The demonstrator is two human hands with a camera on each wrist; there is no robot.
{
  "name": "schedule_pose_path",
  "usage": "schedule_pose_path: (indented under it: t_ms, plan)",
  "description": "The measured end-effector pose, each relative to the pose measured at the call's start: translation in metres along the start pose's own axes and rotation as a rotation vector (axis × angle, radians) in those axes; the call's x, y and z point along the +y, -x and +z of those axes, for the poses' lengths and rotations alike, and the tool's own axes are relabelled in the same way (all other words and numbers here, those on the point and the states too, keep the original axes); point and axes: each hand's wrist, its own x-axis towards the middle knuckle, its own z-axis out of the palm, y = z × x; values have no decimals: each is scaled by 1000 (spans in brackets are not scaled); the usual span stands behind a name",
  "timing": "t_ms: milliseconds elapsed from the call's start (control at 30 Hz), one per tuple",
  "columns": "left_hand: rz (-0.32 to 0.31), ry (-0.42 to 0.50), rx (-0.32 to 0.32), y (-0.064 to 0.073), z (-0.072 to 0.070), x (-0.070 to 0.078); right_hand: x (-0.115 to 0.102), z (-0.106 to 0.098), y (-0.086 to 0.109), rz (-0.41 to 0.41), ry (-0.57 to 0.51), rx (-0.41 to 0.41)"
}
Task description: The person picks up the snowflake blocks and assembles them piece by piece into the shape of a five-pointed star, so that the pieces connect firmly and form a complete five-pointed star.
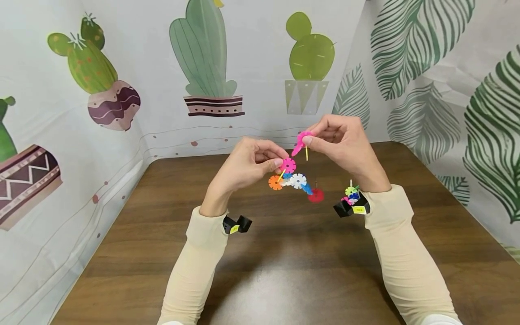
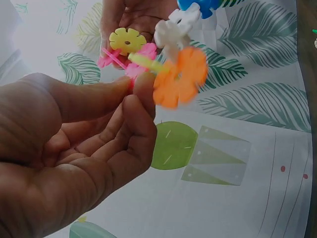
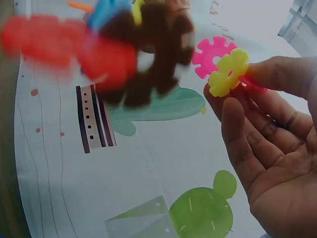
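My left hand pinches a pink notched snowflake disc between thumb and fingers. Linked to it hangs a string of such discs: an orange disc, a white disc, a blue disc and a red disc. A dark brown disc blurs beside the red in the right wrist view. Just above and to the right, my right hand pinches a joined piece of pink discs and a yellow disc. The piece's lower end comes close over the left hand's pink disc.
A small cluster of lime, blue and pink discs shows by the right wrist, partly covered by the black wrist camera. The brown wooden table lies below both hands. A cloth printed with cacti and leaves hangs behind.
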Motion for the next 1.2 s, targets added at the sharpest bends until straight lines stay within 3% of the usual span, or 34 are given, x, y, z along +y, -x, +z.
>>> schedule_pose_path:
  t_ms: [200,467,700,867,1200]
  plan:
    - [0,-15,-46,-2,1,0,3,-2,-2,-9,35,-63]
    - [53,-66,-52,1,2,-1,10,0,-7,-35,124,-213]
    - [79,-96,-45,1,3,0,14,-1,-7,-39,124,-266]
    - [86,-88,-5,1,6,1,13,1,-8,-31,126,-258]
    - [149,49,107,1,11,4,8,-2,-5,19,25,-136]
